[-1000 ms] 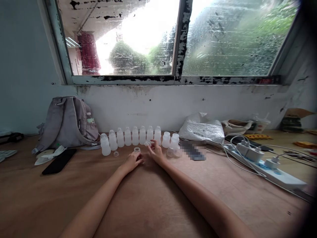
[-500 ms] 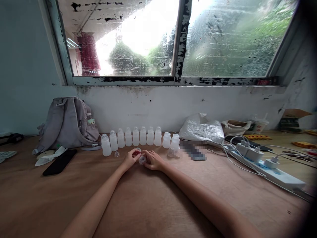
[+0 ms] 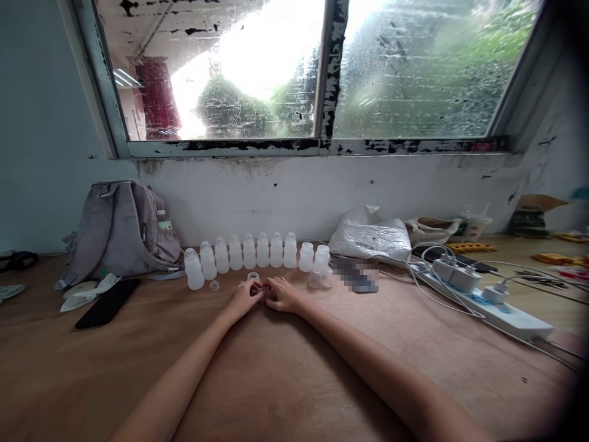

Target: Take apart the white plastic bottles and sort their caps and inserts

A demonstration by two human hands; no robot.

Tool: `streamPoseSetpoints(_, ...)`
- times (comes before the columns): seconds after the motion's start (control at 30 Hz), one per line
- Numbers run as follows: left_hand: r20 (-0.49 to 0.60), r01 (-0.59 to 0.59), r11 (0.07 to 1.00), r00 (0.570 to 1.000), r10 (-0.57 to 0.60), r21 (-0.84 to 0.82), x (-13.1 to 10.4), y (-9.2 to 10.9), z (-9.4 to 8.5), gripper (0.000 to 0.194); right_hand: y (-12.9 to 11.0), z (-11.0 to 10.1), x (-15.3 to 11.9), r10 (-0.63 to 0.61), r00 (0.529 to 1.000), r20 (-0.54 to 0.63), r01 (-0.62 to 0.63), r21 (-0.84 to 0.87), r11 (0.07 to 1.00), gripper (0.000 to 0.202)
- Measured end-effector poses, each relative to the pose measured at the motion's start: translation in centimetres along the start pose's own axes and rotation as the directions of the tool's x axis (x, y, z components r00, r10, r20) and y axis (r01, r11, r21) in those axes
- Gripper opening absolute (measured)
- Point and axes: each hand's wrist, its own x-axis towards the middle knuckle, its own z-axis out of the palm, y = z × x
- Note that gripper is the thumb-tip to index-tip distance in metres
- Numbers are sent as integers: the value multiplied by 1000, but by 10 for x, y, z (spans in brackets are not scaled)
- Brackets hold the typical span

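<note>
Lowered since earlier, right hand (image 3: 284, 296) is meeting left hand (image 3: 245, 298); both are pinching clear plastic piece (image 3: 265, 293); frosted waisted bottles (image 3: 249, 255) standing behind.

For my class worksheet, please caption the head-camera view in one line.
Left hand and right hand, close together, before a row of pale bottles.

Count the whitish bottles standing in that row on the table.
10. Eight bottles with clear domed tops run from the left end; two bottles without domes finish the right end, nearest the silver bag. Others could be hidden behind them.
</note>
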Motion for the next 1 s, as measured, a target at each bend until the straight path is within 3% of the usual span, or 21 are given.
streamPoseSetpoints(0.17, -30, 15, 995, 999, -18, -100, 0, 5, 0, 8, 0, 0, 0, -7, 1000, -4, 7, 10, 1000, 29)
streamPoseSetpoints(0.33, -30, 91, 949, 994, -105, -301, 2, 4, 1, 21, -4, -3, -3, -77, 992, -96, 81, 38, 996, 41)
streamPoseSetpoints(0.53, 17, 190, 853, 978, -209, -485, 5, -4, 10, 32, -5, -4, -5, -125, 977, -170, 137, 60, 989, 33)
streamPoseSetpoints(0.8, 10, 223, 810, 966, -259, -542, 1, 8, 8, 36, 5, 11, -3, 110, 970, -215, -105, 34, 994, 18)
streamPoseSetpoints(1.0, 11, 118, 883, 992, -127, -454, -6, 27, 7, 27, 11, 13, 0, 217, 935, -280, -211, 51, 976, 15)
